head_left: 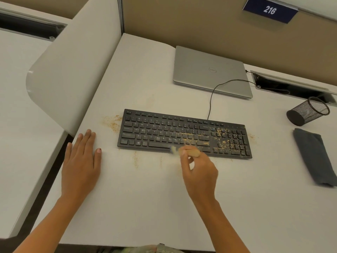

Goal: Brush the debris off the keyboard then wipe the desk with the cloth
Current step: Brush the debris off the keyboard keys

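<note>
A black keyboard [184, 133] lies across the middle of the white desk [145, 189]. Tan crumb debris [221, 141] covers its right half and number pad, and more lies on the desk left of it [113, 122]. My right hand [199, 170] grips a small wooden-handled brush [187, 152], blurred, with its bristles at the keyboard's front edge near the space bar. My left hand [82, 161] rests flat on the desk, left of the keyboard, fingers straight. A folded grey cloth [314, 157] lies at the right.
A shut silver laptop [209, 72] sits behind the keyboard, whose cable [212, 95] runs to a desk slot [290, 88]. A black mesh pen cup [308, 111] lies on its side at the right. A white partition [73, 70] bounds the desk's left.
</note>
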The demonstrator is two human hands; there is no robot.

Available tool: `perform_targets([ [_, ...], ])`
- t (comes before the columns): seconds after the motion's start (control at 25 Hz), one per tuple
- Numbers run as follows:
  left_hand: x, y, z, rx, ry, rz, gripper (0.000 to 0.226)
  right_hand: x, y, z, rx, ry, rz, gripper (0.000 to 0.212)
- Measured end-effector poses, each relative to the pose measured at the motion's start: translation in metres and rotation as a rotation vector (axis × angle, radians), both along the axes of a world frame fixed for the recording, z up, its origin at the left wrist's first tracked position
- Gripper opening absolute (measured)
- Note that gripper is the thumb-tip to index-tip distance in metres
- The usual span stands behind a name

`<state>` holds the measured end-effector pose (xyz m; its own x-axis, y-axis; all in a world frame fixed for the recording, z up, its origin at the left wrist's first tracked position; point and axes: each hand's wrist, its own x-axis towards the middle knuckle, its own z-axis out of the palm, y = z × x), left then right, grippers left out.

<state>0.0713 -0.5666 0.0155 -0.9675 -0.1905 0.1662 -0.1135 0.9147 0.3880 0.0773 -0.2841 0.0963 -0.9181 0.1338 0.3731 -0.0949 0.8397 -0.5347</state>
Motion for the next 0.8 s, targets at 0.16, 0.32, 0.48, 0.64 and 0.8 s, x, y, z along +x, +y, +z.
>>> perform_targets([
  [0.16,0.000,-0.001,0.001,-0.003,0.005,0.004,0.063,-0.006,0.015,-0.002,-0.002,0.097,-0.220,0.027],
  [0.32,0.001,-0.002,0.000,-0.009,0.007,-0.002,0.063,-0.016,0.014,0.000,-0.074,-0.018,-0.120,0.023],
  [0.48,-0.001,-0.001,0.000,-0.009,0.004,-0.006,0.063,-0.024,0.017,0.003,-0.018,-0.037,-0.197,0.033],
  [0.64,0.000,-0.002,0.000,-0.013,-0.001,-0.003,0.063,-0.021,0.016,0.002,-0.015,-0.058,-0.092,0.023],
  [0.8,-0.001,-0.002,0.000,-0.014,-0.002,-0.004,0.064,-0.026,0.016,0.005,-0.072,-0.071,-0.121,0.028],
])
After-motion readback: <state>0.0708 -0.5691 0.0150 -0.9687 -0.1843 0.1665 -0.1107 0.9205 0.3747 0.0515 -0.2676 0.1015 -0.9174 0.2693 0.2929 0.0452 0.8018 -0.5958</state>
